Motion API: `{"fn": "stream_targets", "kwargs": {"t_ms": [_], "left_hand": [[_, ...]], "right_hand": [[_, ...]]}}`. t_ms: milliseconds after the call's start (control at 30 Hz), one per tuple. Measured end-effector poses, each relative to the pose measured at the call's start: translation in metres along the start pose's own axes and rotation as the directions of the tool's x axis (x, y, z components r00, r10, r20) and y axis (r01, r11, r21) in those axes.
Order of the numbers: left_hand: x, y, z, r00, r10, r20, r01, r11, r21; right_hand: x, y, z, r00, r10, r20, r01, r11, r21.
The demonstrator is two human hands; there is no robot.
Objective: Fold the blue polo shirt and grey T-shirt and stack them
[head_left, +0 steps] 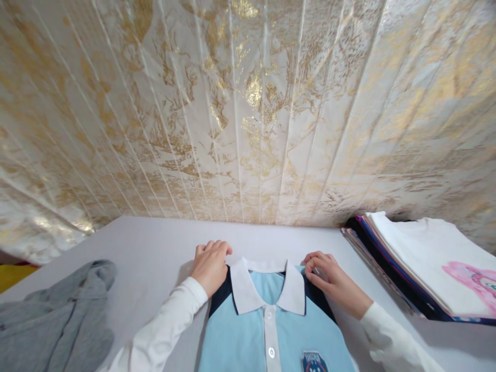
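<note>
A light blue polo shirt (236, 341) lies front side up before me, its white collar spread and its placket buttoned. Dark navy panels run over both shoulders, and a badge sits on the chest at the lower right. My left hand (211, 266) is at the shirt's left shoulder beside the collar, fingers curled and closed on the cloth, the thumb mostly hidden. At the opposite shoulder, my right hand (329, 279) has its thumb and forefinger bent together in a pinch at the fabric. The shirt's lower part falls outside the view.
A stack of folded clothes, topped by a white T-shirt (422, 258) with a pink print, stands to the right. On the left lies a crumpled grey garment (58, 320). The white table (151, 243) ends at a gold-patterned wall covering (248, 113). Something yellow (13, 276) shows at far left.
</note>
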State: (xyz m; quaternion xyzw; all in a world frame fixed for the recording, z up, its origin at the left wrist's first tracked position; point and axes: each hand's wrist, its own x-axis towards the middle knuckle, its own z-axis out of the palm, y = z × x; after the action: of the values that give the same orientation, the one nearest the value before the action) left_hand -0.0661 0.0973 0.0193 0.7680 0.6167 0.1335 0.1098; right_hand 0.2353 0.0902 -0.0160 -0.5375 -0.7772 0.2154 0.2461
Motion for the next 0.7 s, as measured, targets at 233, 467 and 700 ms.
{"fn": "stream_targets", "kwargs": {"t_ms": [233, 467, 700], "left_hand": [[0.006, 0.076, 0.029, 0.982, 0.186, 0.019, -0.181, 0.973, -0.144], [0.022, 0.096, 0.065, 0.998, 0.045, -0.043, -0.056, 0.955, -0.291], [0.019, 0.088, 0.084, 0.997, 0.010, -0.076, -0.052, 0.812, -0.582]], "right_hand": [[-0.001, -0.003, 0.000, 0.999, -0.014, 0.041, 0.016, 0.999, -0.047], [0.000, -0.001, 0.006, 0.997, -0.043, -0.063, 0.047, 0.997, 0.064], [0.000, 0.000, 0.016, 0.987, 0.085, -0.140, -0.067, 0.989, 0.128]]}}
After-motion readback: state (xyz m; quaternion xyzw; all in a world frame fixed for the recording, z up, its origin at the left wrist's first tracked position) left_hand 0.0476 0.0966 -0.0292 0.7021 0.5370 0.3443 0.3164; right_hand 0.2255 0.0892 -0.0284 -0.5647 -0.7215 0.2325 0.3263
